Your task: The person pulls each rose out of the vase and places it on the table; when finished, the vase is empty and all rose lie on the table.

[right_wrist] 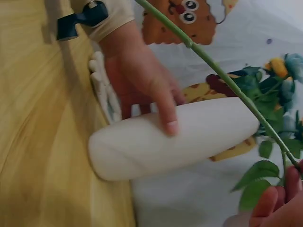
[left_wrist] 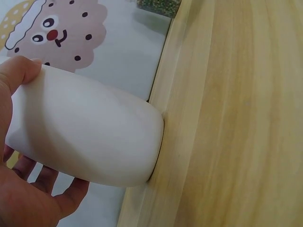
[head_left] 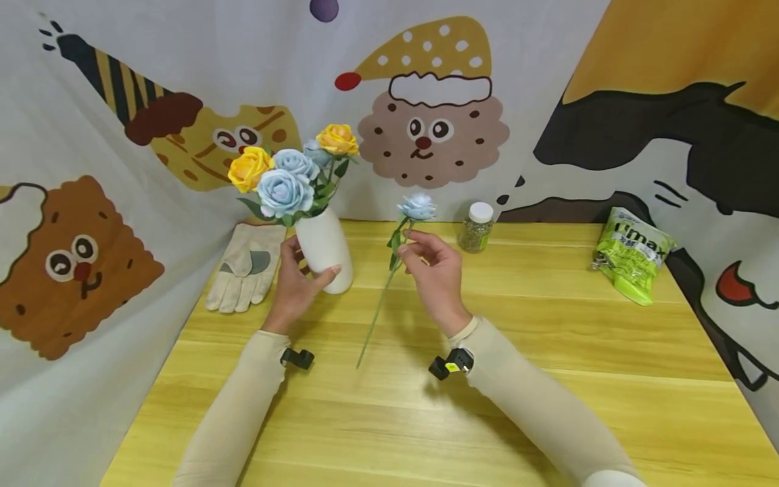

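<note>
A white vase (head_left: 324,251) stands on the table, holding yellow roses (head_left: 251,169) and light blue roses (head_left: 285,193). My left hand (head_left: 297,287) grips its side, the thumb on one side and the fingers on the other, as the left wrist view shows with the vase (left_wrist: 94,127) base at the tabletop. Between thumb and fingers my right hand (head_left: 437,274) pinches the stem of a single light blue rose (head_left: 417,206), just below the bloom. Its long green stem (right_wrist: 213,66) slants down toward the table's front and crosses before the vase in the right wrist view.
Left of the vase lies a pair of pale work gloves (head_left: 246,267). A small jar with a white lid (head_left: 477,228) stands behind my right hand. At the far right is a green bag (head_left: 633,253). A cartoon-printed cloth (head_left: 529,40) hangs behind the wooden table (head_left: 377,433).
</note>
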### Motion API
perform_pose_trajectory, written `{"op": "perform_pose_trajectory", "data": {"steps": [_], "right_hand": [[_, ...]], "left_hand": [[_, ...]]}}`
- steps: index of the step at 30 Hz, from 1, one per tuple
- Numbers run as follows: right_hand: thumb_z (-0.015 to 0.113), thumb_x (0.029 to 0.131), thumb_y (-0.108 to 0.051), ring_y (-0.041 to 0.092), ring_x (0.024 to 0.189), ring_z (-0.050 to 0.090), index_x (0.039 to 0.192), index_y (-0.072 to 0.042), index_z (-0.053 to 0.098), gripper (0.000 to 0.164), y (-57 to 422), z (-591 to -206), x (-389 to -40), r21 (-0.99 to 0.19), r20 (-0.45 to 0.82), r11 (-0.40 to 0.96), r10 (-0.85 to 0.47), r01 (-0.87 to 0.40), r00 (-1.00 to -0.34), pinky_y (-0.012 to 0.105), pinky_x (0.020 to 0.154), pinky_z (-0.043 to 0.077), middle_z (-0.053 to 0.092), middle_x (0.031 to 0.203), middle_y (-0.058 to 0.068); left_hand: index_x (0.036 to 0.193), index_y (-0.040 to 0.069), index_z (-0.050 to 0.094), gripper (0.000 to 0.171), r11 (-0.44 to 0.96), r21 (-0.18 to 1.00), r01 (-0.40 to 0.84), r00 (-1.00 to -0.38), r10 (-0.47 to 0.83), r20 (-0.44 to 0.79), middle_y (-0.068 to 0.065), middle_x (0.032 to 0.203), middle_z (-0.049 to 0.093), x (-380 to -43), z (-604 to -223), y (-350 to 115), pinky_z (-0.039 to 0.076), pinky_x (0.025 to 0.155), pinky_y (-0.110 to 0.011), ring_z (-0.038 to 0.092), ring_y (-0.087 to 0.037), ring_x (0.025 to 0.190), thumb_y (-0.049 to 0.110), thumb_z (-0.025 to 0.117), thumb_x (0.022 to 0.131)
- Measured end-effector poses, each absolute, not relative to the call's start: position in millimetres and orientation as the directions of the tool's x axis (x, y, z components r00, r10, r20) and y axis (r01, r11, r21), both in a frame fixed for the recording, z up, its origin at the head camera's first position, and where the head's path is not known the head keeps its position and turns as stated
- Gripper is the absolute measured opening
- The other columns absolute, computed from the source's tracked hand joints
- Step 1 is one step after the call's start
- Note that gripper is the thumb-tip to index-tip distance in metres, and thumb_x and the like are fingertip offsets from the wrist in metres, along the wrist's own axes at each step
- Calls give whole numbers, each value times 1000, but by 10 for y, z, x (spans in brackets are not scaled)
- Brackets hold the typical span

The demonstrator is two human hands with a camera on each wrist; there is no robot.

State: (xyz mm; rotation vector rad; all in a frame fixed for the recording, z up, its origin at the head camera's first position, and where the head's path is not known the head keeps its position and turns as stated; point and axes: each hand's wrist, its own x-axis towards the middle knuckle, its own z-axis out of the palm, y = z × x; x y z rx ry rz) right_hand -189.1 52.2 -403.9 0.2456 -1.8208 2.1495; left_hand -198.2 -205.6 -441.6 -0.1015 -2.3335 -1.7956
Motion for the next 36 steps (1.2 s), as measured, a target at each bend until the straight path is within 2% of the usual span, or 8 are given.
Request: {"op": "perform_pose_trajectory", "data": {"steps": [7,11,17,19,25,29,32,36], "right_hand": [[71,92,1,7,75,68,118,4,76,27,409,-4246,-2029,-980,172,-98,28,-174,-985,25,64,58,76,90,-3],[72,91,-2,10,76,68,120,4,75,30,338,-4378,-2130,-996,89,-18,-3,-89,-996,31,66,60,76,92,7],[75,93,-9,15,78,67,122,-2,77,30,245,-4610,-2261,-994,8,109,-39,-12,-999,24,63,57,77,104,14],[75,94,-12,15,78,67,124,-3,76,32,225,-4676,-2286,-991,-14,131,-55,6,-998,24,64,58,76,107,14],[75,95,-14,18,80,69,128,-3,73,35,185,-4837,-2331,-985,-71,161,-95,55,-993,36,68,63,74,110,13],[74,93,-13,19,88,71,129,-3,72,37,167,-4912,-2358,-973,-94,219,-109,69,-990,30,69,62,75,111,13],[74,93,-11,18,86,71,128,-3,73,36,153,-4963,-2382,-966,-118,244,-129,83,-985,27,67,61,75,109,12],[73,93,-10,17,80,72,125,-1,73,33,135,-5006,-2405,-964,-147,245,-172,102,-974,28,65,62,77,106,14]], "left_hand": [[154,3,25,88,266,948,175,-978,-60,197,-25,152,36,-1979,-4407,-2049,41,115,-61,45,-40,139,8,83,88],[154,2,25,87,265,946,186,-976,-60,209,-26,152,36,-1980,-4409,-2047,41,114,-62,46,-41,138,7,82,88],[154,2,25,87,262,945,196,-974,-57,218,-26,152,36,-1978,-4418,-2050,41,115,-62,45,-42,138,6,83,88],[154,2,25,87,261,945,198,-974,-54,219,-26,153,36,-1978,-4423,-2050,41,115,-62,45,-42,138,6,83,88],[154,2,27,87,253,947,198,-974,-59,219,-26,152,36,-1969,-4429,-2044,42,114,-62,46,-42,138,7,83,88],[153,2,27,86,247,949,198,-974,-57,218,-26,152,36,-1958,-4423,-2043,41,113,-63,45,-43,137,7,82,88],[154,2,26,86,248,948,200,-974,-52,219,-26,153,35,-1961,-4430,-2050,41,113,-64,45,-44,138,7,82,88],[154,2,26,87,244,949,200,-974,-50,219,-26,153,35,-1962,-4426,-2052,41,113,-64,45,-44,138,7,82,88]]}}
